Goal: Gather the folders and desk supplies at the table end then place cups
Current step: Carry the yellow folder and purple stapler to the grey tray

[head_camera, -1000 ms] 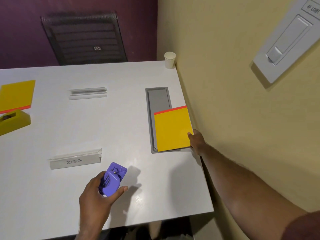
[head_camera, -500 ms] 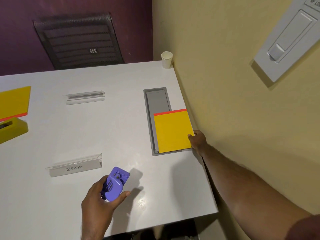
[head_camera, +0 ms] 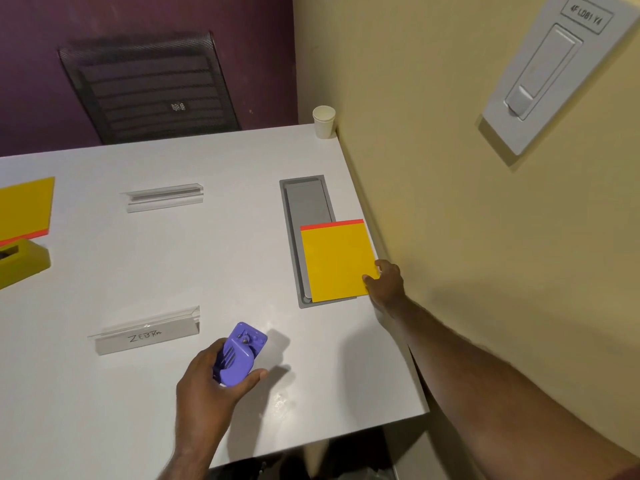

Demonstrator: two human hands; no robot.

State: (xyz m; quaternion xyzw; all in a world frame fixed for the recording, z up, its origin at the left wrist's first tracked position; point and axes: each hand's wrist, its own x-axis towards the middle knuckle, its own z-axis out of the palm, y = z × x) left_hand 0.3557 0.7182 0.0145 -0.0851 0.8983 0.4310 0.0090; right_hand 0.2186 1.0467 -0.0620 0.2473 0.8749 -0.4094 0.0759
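The right hand [head_camera: 386,284] pinches the yellow folder [head_camera: 337,259] at its near-right corner, folder lying toward ten o'clock over the bench [head_camera: 214,258] hatch; left hand [head_camera: 211,382] fingers wrap the purple stapler [head_camera: 239,356].

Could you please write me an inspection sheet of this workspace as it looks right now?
Surface: white table, set against the yellow wall, with a grey hatch sunk into it.
Job's things: yellow folder lying partly over the hatch; second yellow folder at the left edge; purple desk tool; yellow dispenser; paper cup in the far corner.
Clutter: two clear name holders, one marked ZEBRA, one blank.
Grippers: left hand holds the purple tool; right hand touches the folder's corner.
Cables: nothing seen.
Surroundings: mesh chair, wall switch.
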